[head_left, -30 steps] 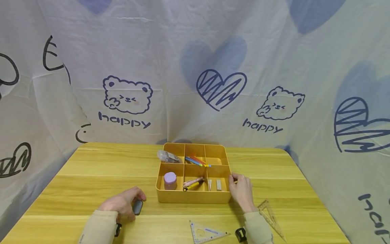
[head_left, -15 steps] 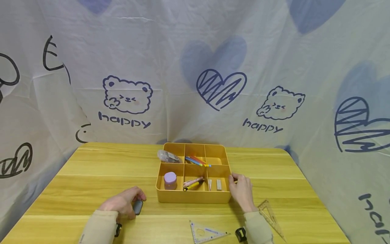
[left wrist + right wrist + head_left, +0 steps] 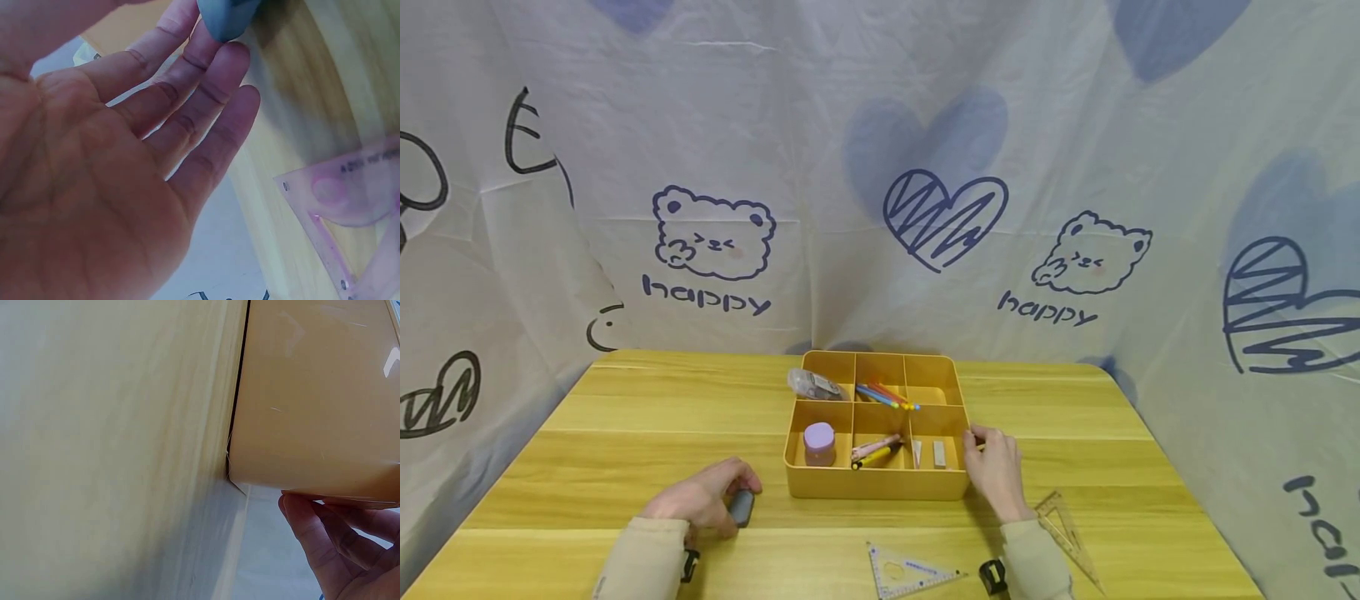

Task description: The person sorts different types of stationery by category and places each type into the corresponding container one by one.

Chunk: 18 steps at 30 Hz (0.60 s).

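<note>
My left hand (image 3: 700, 497) is low over the table at the left, pinching a small dark grey block with rounded ends (image 3: 742, 507) between thumb and fingers. In the left wrist view the block (image 3: 228, 19) shows at the fingertips, its kind unclear. A yellow six-compartment organizer box (image 3: 880, 483) stands to the right. Fingertips of my right hand (image 3: 996, 467) rest against its right wall; the right wrist view has them on the wall's outer side, next to the box's corner (image 3: 312, 444).
The box holds a purple-lidded jar (image 3: 819, 444), pens (image 3: 887, 397), a yellow-black pen (image 3: 877, 456), a whitish block (image 3: 938, 455) and a clear packet (image 3: 815, 386). Set squares lie at the front (image 3: 910, 573) and the right (image 3: 1063, 533). Printed cloth (image 3: 850, 317) hangs behind the table.
My left hand and the dark grey block have shifted very slightly to the right. The right hand and the box stay where they were.
</note>
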Motion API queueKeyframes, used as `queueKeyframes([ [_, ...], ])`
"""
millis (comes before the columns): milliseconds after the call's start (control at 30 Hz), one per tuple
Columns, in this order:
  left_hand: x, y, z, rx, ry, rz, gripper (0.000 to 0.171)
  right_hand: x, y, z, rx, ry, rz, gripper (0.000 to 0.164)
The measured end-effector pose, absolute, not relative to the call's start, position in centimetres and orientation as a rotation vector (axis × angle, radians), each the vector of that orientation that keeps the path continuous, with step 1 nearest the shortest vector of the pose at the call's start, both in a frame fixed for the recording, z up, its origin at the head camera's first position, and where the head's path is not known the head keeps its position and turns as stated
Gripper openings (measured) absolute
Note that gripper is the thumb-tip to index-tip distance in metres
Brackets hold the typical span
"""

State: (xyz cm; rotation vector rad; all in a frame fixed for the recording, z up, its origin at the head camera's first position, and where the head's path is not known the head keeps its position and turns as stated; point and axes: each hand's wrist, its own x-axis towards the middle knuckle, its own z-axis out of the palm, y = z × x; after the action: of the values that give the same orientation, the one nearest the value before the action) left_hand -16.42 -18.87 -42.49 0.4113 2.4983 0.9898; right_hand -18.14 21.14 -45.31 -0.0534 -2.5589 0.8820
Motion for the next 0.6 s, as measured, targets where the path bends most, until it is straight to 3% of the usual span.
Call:
queueKeyframes([
  [600,-16.13,-18.50,-41.78,0.661,2.591,0.935,0.046,-18.16,21.17,-45.26,-0.059,-2.569,0.889,0.024],
])
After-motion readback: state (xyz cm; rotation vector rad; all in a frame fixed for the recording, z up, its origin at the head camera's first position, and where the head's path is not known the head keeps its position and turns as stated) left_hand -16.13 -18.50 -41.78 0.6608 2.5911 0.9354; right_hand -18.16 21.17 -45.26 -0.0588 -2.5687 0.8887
